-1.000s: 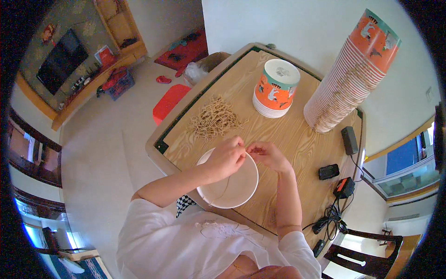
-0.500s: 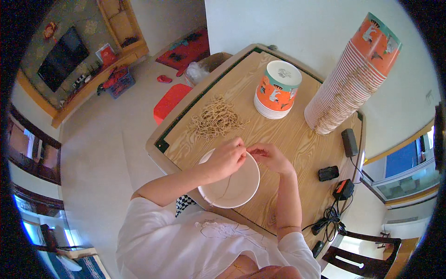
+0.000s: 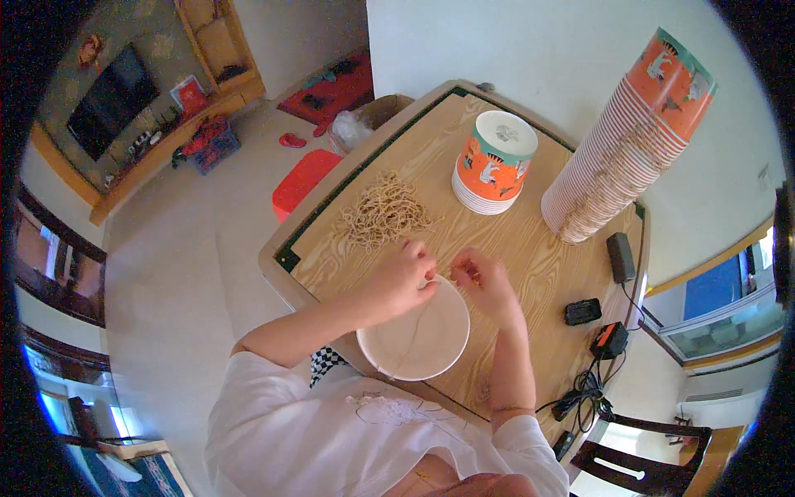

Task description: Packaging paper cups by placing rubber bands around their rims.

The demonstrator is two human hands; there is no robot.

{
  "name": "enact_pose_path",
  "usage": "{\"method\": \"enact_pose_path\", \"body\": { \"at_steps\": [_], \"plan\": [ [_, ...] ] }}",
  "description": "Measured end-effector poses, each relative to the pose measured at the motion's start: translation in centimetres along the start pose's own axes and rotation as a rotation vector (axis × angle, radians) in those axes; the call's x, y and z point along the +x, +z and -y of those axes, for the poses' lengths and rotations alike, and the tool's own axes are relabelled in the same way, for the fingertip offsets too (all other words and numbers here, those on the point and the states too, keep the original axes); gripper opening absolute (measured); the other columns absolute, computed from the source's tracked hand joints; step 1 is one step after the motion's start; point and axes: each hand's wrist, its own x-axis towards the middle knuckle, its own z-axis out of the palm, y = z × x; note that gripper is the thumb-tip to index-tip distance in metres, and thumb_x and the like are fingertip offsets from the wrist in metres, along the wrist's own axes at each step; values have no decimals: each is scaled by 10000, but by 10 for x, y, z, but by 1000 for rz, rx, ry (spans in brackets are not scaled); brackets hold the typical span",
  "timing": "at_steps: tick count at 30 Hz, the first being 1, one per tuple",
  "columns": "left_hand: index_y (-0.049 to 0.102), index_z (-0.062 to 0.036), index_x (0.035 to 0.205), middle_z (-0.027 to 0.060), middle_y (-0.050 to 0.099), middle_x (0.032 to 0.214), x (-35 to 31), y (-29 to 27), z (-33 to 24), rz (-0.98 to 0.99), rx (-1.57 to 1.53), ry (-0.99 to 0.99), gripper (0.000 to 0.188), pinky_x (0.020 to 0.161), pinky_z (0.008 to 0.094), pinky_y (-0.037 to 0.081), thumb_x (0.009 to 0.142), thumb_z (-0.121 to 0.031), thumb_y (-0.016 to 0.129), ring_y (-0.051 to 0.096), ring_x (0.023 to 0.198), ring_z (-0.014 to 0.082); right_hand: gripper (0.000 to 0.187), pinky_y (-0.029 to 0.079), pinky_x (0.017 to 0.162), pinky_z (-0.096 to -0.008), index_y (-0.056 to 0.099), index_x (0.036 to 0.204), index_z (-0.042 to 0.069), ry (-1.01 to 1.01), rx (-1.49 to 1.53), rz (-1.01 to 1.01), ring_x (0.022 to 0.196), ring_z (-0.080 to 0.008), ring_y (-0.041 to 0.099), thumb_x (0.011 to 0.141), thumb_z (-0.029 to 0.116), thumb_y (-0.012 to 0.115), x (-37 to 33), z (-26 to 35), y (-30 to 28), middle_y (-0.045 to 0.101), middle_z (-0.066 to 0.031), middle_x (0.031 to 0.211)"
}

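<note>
Since the earlier frame, the right hand (image 3: 487,286) has been drawn slightly away from the left hand (image 3: 404,277), and the white tub (image 3: 440,338) has been shifted slightly rightward; in the head view, the left hand's fingers are bent together over the tub's far rim, the right hand's curled just beside it; whether anything is gripped by either cannot be told; a twine strand (image 3: 414,334) is draped across the tub, which is set at the near edge of the table (image 3: 530,273); beyond, a twine heap (image 3: 387,211) and upturned tubs (image 3: 491,174) are placed.
</note>
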Motion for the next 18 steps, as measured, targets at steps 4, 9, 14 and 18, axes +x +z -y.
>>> {"method": "enact_pose_path", "body": {
  "at_steps": [4,9,14,18],
  "plan": [
    [567,-38,732,108,584,757,-9,4,-12,-51,166,99,149,640,401,462,769,-163,639,574,710,283,75,491,616,-305,561,900,26,-31,-333,-114,713,-183,633,828,33,580,-12,29,12,612,-100,742],
    [603,-60,754,53,574,613,-3,10,6,145,-246,51,190,541,343,448,824,-234,636,559,557,203,100,488,628,-373,553,870,21,-41,-566,-129,740,-304,625,778,16,592,-18,40,24,621,-145,790],
    [527,-105,617,4,490,482,6,-1,-11,362,-810,-399,352,464,302,366,878,-326,607,469,426,117,138,504,673,-435,547,940,72,-134,-537,-57,823,-345,608,806,96,574,-19,33,20,620,-137,883],
    [461,-129,559,-21,406,471,7,17,5,310,-1038,-349,428,448,275,356,879,-387,580,475,467,110,141,501,695,-425,548,949,60,-165,-483,-51,821,-351,606,814,94,571,-19,39,15,617,-147,876]
  ]
}}
